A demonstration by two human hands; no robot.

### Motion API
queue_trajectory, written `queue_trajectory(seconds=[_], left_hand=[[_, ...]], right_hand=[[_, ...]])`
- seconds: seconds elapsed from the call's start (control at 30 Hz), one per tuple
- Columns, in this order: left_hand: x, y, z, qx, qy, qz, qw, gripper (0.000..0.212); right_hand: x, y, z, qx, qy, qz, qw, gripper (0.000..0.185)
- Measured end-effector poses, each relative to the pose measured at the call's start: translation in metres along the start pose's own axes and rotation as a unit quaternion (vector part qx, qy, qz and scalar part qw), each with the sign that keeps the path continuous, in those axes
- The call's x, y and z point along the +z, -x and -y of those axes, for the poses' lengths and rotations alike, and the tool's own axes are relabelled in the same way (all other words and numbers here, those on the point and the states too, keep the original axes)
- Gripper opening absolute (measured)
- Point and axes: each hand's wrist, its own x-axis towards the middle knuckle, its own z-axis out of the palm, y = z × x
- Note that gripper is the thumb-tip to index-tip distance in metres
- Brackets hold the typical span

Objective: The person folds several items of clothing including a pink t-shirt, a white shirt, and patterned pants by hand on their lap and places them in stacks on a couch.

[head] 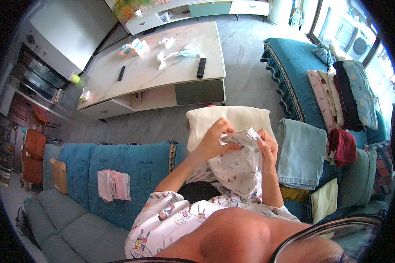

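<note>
A white printed cotton garment (238, 167) hangs between both hands above my lap. My left hand (219, 139) pinches its upper left edge, thumb across the front. On the other side, my right hand (268, 148) grips the upper right corner, where the cloth is bunched into layers. Below and beyond them a cream cloth (230, 115) lies spread over my knees. Close to my right hand, a folded pair of light blue jeans (301, 153) rests on the sofa, on top of a mustard-coloured folded cloth (293, 193).
Folded clothes (345, 95) stand in a row on the right sofa section, near a dark red folded garment (342, 148). Small pink and white clothes (113, 185) lie on the left sofa cover (128, 161). Ahead, a marble-topped coffee table (141, 79) holds remotes and tissues.
</note>
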Motion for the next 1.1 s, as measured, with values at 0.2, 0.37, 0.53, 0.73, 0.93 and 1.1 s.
queue_trajectory(seconds=[0.2,0.37,0.53,0.73,0.93,1.1], left_hand=[[-0.013,0.005,-0.014,-0.073,0.163,-0.030,0.984,0.027],[-0.010,0.010,-0.008,-0.092,0.231,-0.072,0.966,0.027],[-0.009,0.011,-0.009,-0.092,0.259,-0.130,0.953,0.030],[-0.010,0.027,0.019,-0.139,0.226,-0.129,0.955,0.028],[-0.009,0.027,-0.001,-0.090,0.294,-0.162,0.938,0.027],[-0.011,0.029,0.001,-0.099,0.275,-0.147,0.945,0.028]], right_hand=[[-0.002,-0.006,0.001,-0.026,0.072,-0.010,0.997,0.030],[-0.003,-0.012,-0.006,-0.033,0.206,0.020,0.978,0.022],[0.012,-0.029,0.014,-0.174,0.301,-0.030,0.937,0.011],[0.073,-0.058,0.084,-0.337,-0.004,0.271,0.902,0.008],[0.107,-0.064,0.121,-0.516,-0.027,0.277,0.810,0.013],[0.109,-0.062,0.125,-0.506,-0.042,0.290,0.811,0.009]])
